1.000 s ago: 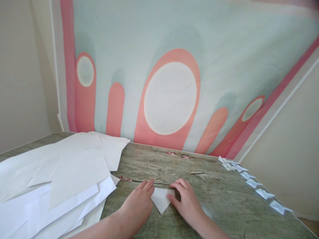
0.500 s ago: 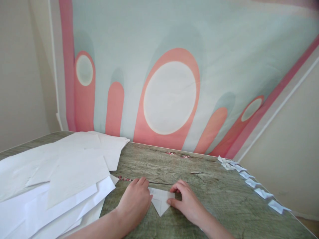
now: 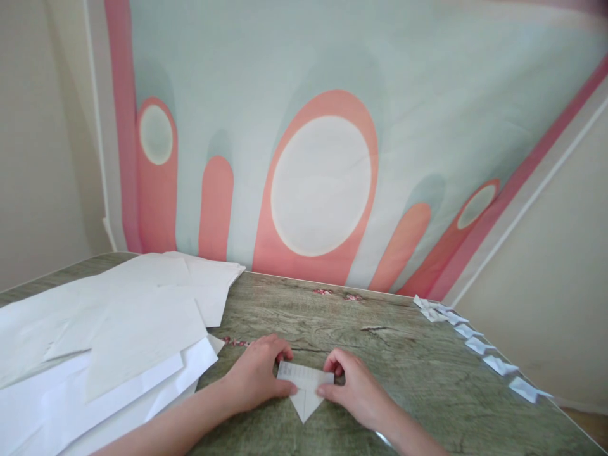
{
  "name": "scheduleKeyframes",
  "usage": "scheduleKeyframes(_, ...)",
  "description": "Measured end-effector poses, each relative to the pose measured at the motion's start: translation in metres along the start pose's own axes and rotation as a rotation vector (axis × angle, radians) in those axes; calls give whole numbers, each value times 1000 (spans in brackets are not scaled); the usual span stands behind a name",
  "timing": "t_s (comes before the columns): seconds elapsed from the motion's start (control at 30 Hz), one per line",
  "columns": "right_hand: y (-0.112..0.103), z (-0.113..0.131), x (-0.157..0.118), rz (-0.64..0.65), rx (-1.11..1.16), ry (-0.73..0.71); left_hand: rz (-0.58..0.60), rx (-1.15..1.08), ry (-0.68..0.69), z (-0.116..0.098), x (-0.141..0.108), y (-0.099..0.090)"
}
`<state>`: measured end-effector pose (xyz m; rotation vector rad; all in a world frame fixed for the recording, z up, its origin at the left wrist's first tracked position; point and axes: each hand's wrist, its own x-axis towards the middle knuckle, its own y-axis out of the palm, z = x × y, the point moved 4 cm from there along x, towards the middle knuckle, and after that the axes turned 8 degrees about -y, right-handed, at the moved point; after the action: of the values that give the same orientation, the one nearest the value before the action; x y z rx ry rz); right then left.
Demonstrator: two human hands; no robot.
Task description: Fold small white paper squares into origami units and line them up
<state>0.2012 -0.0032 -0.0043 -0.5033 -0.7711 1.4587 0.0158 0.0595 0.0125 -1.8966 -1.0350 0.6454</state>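
Observation:
A small folded paper (image 3: 304, 396) lies at the front middle of the wooden-patterned table, its pointed end toward me and a straight upper edge with faint print along it. My left hand (image 3: 260, 373) pinches its left corner between thumb and fingers. At the right corner, the thumb and curled fingers of my right hand (image 3: 354, 386) grip the paper in the same way. Both thumbs rest on its upper face.
Loose white sheets (image 3: 142, 329) overlap in a broad pile on the left of the table (image 3: 285, 304). Several small folded papers (image 3: 479, 346) line the right edge. Behind the table hangs a patterned backdrop (image 3: 323, 183).
My left hand has turned, so its thumb now shows on the paper's left corner. The paper has shifted slightly toward me, and more of its upper left part is visible.

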Motion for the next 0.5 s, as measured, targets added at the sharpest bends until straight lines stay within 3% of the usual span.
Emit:
scheduleKeyframes(0.37, 4, -1, 3, 93, 161, -51, 51, -127, 17, -4, -1, -2)
scheduleKeyframes(0.5, -2, 5, 5, -25, 210, -119, 89, -362, 73, -7, -1, 1)
